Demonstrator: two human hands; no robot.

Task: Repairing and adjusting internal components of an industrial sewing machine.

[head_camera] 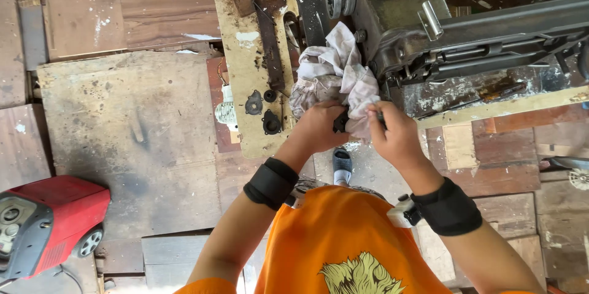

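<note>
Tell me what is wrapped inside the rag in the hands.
A small dark part pokes out of the stained rag between the left hand and right hand. The cloth covers the rest, so its shape stays hidden.

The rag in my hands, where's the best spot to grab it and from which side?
Grip the rag at its loose bunched upper folds, coming from the left, since the machine crowds its right side. The left hand and right hand already pinch its lower end around a small dark part.
</note>
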